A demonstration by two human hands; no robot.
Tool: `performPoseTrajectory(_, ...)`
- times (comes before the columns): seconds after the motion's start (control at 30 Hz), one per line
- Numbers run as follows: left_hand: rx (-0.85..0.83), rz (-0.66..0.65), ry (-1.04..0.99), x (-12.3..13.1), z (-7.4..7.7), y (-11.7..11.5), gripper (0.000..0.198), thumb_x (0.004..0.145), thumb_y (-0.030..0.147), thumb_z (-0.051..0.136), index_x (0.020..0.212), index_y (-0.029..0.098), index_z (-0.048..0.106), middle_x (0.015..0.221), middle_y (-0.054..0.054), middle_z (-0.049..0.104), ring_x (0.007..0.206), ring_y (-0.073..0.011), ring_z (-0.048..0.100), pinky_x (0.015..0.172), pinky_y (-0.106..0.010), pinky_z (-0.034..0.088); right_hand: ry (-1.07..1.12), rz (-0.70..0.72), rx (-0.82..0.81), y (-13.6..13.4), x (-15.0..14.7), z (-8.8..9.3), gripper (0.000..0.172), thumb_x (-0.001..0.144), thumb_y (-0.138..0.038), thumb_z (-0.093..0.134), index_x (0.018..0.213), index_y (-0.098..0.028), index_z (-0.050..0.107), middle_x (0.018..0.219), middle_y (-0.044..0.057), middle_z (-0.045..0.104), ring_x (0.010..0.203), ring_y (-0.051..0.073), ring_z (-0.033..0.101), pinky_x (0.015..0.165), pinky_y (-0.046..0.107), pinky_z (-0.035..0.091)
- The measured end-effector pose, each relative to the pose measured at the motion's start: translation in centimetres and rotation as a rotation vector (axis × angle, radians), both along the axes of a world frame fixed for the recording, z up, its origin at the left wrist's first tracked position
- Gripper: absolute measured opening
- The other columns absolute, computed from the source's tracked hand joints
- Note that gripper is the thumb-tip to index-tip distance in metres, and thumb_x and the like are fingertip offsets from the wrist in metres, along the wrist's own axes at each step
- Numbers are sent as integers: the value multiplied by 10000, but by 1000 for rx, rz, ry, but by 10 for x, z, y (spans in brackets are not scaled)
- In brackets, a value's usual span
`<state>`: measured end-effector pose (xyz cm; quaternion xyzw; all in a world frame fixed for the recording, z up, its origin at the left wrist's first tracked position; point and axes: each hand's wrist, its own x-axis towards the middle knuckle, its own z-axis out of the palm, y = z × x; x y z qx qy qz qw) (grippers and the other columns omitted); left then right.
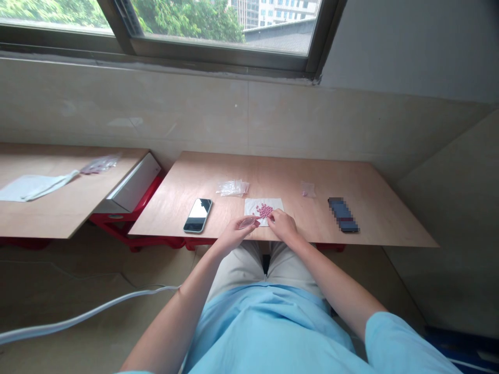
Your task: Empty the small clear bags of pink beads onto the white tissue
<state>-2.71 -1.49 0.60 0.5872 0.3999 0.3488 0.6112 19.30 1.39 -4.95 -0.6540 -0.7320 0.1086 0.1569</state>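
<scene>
Left hand: that's the left hand [233, 237] just past the near edge of the plywood tabletop [312, 208], pinching a small clear bag [248, 223] between thumb and fingers, with the bag tilted toward the pile.

Right hand: the right hand [283, 226] has its fingers bunched at the edge of the pile, touching or almost touching it. Can't tell if it's actually holding a piece.

Pile: the pink tablets [264, 210], maybe beads (too small to tell from here), sit in a loose heap on a white paper square [264, 211] by the near edge, mid-table.

Around it: a smartphone [198, 215] lies just left of the paper, and a bunch of clear plastic bags [233, 188] sits behind it. A small pinkish bag [307, 189] is off to the right.

Right end: there's a pixelated dark object [343, 214], blurred out, so no clue what it is.

Next door: a second table [58, 218] on the left holds a white cloth [35, 187].
</scene>
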Motion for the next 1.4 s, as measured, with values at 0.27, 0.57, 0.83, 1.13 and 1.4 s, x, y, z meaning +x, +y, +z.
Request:
performPoseTrajectory(0.27,22,36,58,-2,-1,0,440,859,451,730,1205,182,691,1193,-133,725,1151,-281,660,1048,-435,459,8,-8,20,1,-2,3,226,959,-405,588,970,-208,697,1024,67,704,900,201,660,750,260,438)
performPoseTrajectory(0.57,112,104,82,0,-4,0,311,804,394,760,957,194,578,858,-1,623,792,-150,590,774,-288,455,145,13,22,4,2,5,108,903,-254,613,912,-198,706,999,65,718,887,189,662,781,252,455)
performPoseTrajectory(0.83,134,135,129,4,-4,-2,356,795,434,766,990,194,587,855,-2,620,771,-155,572,737,-284,444,729,103,128,-8,-7,60,310,993,-406,497,898,-186,692,841,45,717,767,183,667,699,262,508)
performPoseTrajectory(1.13,85,66,50,4,0,-2,459,858,474,726,1212,184,699,1260,-129,702,1189,-282,637,1059,-428,449,544,196,166,-2,0,66,203,958,-316,566,931,-204,733,907,41,743,786,168,670,767,263,501)
performPoseTrajectory(1.4,3,100,46,4,3,-3,476,861,488,726,1221,178,698,1273,-145,698,1202,-294,641,1030,-429,478,215,-58,72,21,50,8,181,919,-226,561,955,-179,732,928,67,745,844,188,670,783,259,478)
